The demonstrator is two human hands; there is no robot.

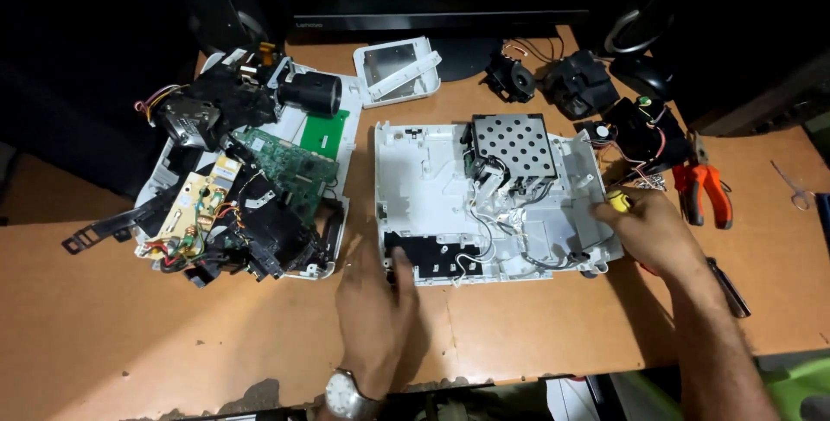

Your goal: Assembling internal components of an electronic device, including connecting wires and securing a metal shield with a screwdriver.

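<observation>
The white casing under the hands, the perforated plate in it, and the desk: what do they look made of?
White casing: apparently moulded plastic, matte, with ribs and screw posts. Perforated plate: likely sheet metal, grey, with punched round holes. Desk: looks like wood or laminate, smooth orange-brown, chipped at the front edge.

Left hand (373, 300) flat — right hand (650, 229) curled.

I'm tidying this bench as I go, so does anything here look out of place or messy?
Yes. The pile of removed parts at left is heaped loosely, with a green circuit board tilted and a black bracket jutting off its edge. Loose wires trail across the open white casing between the left hand and right hand.
</observation>
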